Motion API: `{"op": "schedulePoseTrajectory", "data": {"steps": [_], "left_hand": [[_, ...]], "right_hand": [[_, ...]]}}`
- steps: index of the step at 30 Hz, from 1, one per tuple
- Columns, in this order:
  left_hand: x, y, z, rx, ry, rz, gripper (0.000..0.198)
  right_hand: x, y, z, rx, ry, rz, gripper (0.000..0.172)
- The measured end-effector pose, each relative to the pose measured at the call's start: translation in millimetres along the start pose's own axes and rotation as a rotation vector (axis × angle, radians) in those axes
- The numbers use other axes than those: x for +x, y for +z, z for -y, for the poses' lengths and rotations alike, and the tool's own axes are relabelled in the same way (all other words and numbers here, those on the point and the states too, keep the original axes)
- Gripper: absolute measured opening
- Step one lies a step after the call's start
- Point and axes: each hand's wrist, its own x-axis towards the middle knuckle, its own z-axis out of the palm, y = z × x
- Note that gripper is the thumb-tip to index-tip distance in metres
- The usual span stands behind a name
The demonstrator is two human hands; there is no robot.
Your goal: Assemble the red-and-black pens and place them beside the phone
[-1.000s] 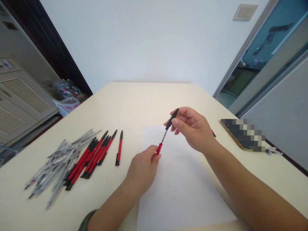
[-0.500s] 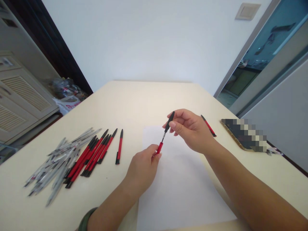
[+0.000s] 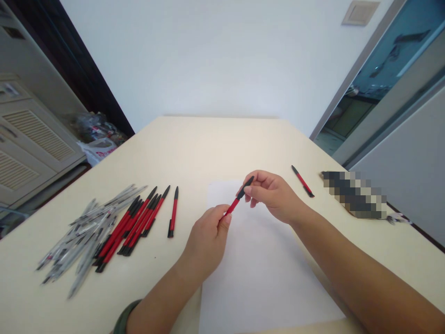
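Observation:
Above the white paper point(image 3: 264, 278), both of my hands hold one red-and-black pen point(image 3: 235, 204), tilted with its black tip up and to the right. My left hand point(image 3: 208, 236) is closed on the red barrel, and its lower end is hidden in the fingers. The thumb and fingers of my right hand point(image 3: 269, 192) pinch the black tip section. That section meets the red barrel with no visible gap. To the left lies a group of red-and-black pens point(image 3: 130, 227), with a single red pen point(image 3: 174, 211) a little apart from them.
Many clear pens point(image 3: 83, 236) lie in a loose pile at the far left. On the right are another red pen point(image 3: 302, 181) and a blurred-out dark object, apparently a phone point(image 3: 347, 195). A wall point(image 3: 222, 60) stands behind the table point(image 3: 222, 144).
The black tip section has come down onto the red barrel, so the thin refill between them no longer shows. My right hand has moved down toward my left.

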Motion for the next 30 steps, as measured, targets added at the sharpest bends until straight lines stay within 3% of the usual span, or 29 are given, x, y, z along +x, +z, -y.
{"op": "schedulePoseTrajectory", "data": {"steps": [7,16,23,30], "left_hand": [[1.6,-1.7,0.3,-0.143,-0.069,-0.050,0.024],[3.9,-0.7,9.2,-0.303,-0.151,-0.070,0.018],[4.9,-8.2,5.5,-0.125,-0.178,-0.118,0.035],[5.9,-5.1,8.8,-0.222,-0.191,-0.063,0.018]], "right_hand": [[3.1,7.9,-15.7,0.140,-0.002,-0.089,0.020],[3.6,15.0,-26.2,0.170,0.029,-0.123,0.019],[3.7,16.3,-28.2,0.194,0.041,-0.138,0.020],[3.4,19.6,-29.4,0.171,0.010,-0.130,0.019]]}}
